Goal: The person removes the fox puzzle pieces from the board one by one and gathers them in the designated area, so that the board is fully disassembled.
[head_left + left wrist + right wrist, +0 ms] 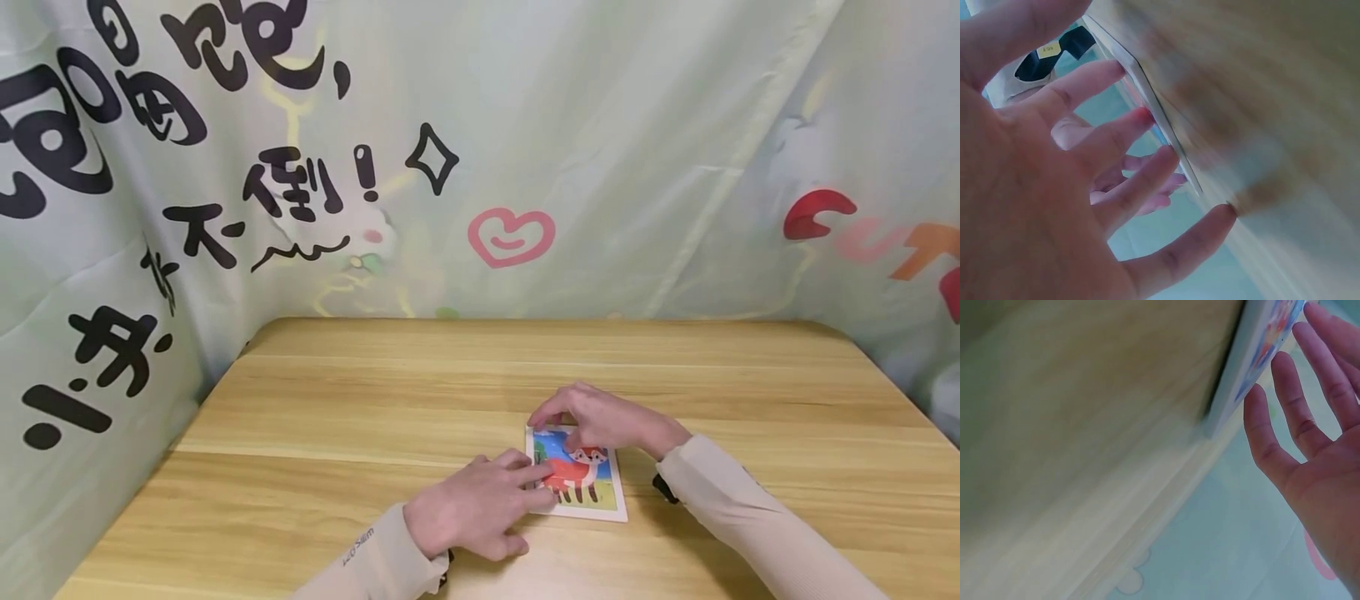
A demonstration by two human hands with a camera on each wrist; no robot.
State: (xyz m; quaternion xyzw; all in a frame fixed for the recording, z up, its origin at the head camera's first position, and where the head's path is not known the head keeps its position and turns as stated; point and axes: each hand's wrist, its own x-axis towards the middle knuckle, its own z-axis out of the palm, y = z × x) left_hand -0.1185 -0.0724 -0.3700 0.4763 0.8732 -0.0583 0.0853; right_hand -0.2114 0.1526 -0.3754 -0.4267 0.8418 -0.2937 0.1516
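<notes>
At fox picture [581, 479], left hand [483, 504], right hand [603, 418], fingers spread apart, cloth [637, 125] lettered "CUT"

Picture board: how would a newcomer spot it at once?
On the wooden table, follow the left hand and right hand to where they converge. There lies the white-bordered picture board; its orange-red animal against blue sets it apart from the plain tabletop.

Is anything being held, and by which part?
Nothing looks gripped: the left hand touches the fox picture; the right hand touches its far-left corner.
</notes>
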